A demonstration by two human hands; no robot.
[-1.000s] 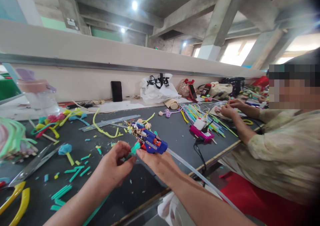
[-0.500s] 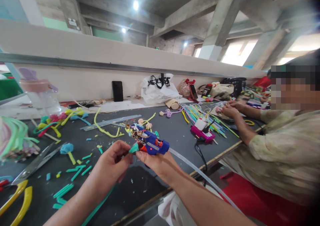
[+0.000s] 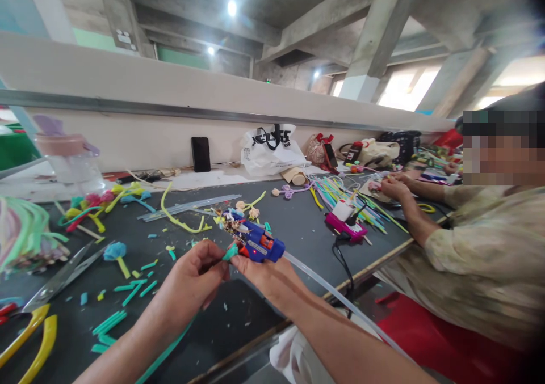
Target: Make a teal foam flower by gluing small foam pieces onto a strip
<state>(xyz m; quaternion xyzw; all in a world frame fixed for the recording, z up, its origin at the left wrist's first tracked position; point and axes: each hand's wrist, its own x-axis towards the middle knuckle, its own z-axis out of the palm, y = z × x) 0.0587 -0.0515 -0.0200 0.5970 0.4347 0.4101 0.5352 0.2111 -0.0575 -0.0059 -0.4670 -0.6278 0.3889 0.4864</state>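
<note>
My left hand (image 3: 193,282) pinches a bunched teal pipe cleaner (image 3: 230,252) between thumb and fingertips. A long teal stem (image 3: 168,353) runs down below that wrist toward the table's near edge; whether it joins the bunch is hidden. In my right hand (image 3: 266,279) is a blue hot glue gun (image 3: 259,242), with its nozzle pointing up and left and a small red light lit. The thumb of this hand also touches the teal bunch. A clear glue stick (image 3: 336,287) trails from the gun's back end over my forearm.
Yellow-handled scissors (image 3: 53,299) lie open at left, near cut teal pieces (image 3: 109,323) and a blue pompom flower (image 3: 116,252). Clear glue sticks (image 3: 187,207) lie behind. A magenta power strip (image 3: 347,228) sits at right, beside a co-worker's hands (image 3: 395,188).
The glue gun has shifted very slightly left in my right hand. The teal bunch has turned a little between my fingers, and shows more of its folded side.
</note>
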